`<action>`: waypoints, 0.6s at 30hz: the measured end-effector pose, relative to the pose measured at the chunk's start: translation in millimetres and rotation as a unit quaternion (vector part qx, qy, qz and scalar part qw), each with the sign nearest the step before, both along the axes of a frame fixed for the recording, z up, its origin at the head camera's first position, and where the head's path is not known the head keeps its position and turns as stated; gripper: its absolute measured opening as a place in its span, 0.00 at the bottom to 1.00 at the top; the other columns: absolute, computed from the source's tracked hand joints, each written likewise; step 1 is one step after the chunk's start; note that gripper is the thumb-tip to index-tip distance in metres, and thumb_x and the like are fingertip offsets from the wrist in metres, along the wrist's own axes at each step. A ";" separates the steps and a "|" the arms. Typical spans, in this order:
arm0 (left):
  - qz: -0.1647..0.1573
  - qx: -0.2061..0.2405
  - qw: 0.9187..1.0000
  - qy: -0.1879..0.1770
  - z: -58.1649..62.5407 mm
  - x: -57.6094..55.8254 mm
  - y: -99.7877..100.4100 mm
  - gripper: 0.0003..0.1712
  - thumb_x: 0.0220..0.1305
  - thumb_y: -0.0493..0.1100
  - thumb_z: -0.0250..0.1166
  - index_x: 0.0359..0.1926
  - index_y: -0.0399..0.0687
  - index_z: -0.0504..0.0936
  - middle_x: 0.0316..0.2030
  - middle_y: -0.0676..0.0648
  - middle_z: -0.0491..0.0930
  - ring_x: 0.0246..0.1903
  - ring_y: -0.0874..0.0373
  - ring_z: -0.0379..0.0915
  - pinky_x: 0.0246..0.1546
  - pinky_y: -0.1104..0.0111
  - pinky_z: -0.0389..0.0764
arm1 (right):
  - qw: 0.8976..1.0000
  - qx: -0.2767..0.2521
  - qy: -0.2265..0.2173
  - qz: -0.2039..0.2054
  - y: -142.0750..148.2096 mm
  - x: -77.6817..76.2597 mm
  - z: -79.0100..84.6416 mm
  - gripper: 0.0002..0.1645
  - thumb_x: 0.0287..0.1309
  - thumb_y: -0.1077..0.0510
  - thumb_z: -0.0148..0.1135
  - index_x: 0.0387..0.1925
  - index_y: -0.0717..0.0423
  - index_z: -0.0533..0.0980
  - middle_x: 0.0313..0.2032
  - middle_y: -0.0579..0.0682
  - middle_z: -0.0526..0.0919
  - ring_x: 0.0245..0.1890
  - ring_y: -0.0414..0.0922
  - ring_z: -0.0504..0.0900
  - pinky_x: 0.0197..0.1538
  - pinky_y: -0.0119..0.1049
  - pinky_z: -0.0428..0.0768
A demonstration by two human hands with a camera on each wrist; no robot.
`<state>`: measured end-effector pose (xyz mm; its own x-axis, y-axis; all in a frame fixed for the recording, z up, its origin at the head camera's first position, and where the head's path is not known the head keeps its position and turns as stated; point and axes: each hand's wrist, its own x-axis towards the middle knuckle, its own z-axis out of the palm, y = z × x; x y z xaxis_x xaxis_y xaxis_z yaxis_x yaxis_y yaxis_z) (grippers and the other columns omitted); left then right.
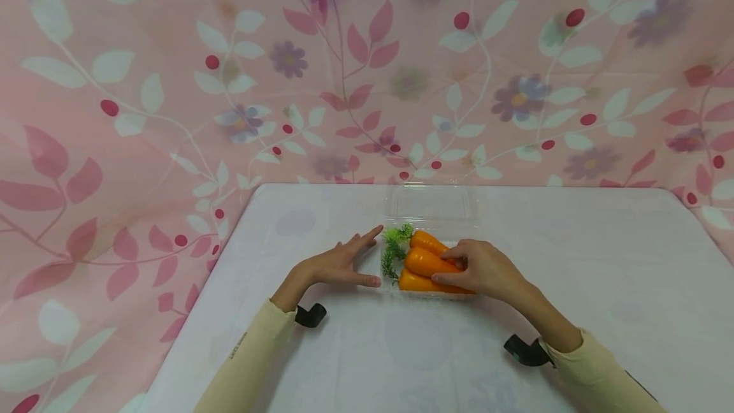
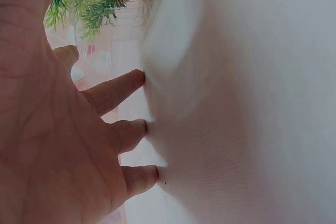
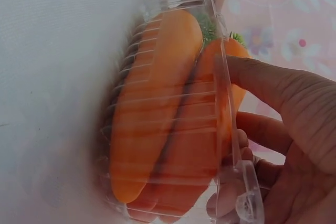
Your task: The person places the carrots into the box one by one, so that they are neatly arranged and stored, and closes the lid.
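Note:
A clear plastic box [image 1: 430,295] stands on the table with its lid [image 1: 431,202] folded back behind it. Three orange toy carrots [image 1: 427,262] lie side by side in it, their feathery green tops [image 1: 393,252] at the left end. My right hand [image 1: 487,269] grips the upper carrot from the right, thumb on the near side and fingers on the far side. Through the box wall, the right wrist view shows the lower carrot [image 3: 152,108]. Left of the box, my left hand [image 1: 338,264] is spread, with several fingertips [image 2: 137,77] at the tabletop.
The white table [image 1: 585,241] extends on both sides of the box. A pink floral cloth [image 1: 367,81] hangs behind and at the left. A black wrist mount [image 1: 311,315] sits beneath the left forearm, another [image 1: 526,350] beneath the right.

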<state>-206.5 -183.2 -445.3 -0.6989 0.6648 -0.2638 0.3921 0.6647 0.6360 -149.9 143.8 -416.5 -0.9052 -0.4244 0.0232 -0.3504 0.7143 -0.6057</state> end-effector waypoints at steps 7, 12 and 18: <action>0.000 -0.002 1.000 0.003 -1.0 -0.8 0.1 0.63 0.55 0.71 0.67 0.78 0.71 0.35 0.75 0.51 0.54 0.75 0.43 0.31 0.66 0.36 0.35 | 1.000 0.004 -0.022 -0.010 3.5 1.7 3.2 0.31 0.48 0.39 0.76 0.49 0.54 0.85 0.23 0.43 0.70 0.23 0.42 0.68 0.26 0.33 0.65; 0.000 -0.002 1.000 0.004 -0.6 -1.1 0.9 0.63 0.55 0.71 0.67 0.79 0.69 0.36 0.75 0.51 0.55 0.75 0.42 0.32 0.67 0.36 0.35 | 1.000 0.003 -0.018 -0.009 8.9 2.2 7.6 0.29 0.49 0.39 0.76 0.48 0.52 0.85 0.24 0.43 0.71 0.25 0.42 0.68 0.26 0.34 0.67; 0.001 0.003 1.000 -0.006 1.2 -0.3 0.4 0.62 0.55 0.70 0.67 0.78 0.72 0.34 0.75 0.50 0.54 0.75 0.41 0.31 0.67 0.36 0.34 | 1.000 -0.018 0.000 -0.012 21.0 -4.0 11.6 0.26 0.51 0.42 0.75 0.48 0.53 0.85 0.25 0.43 0.71 0.27 0.43 0.69 0.26 0.33 0.68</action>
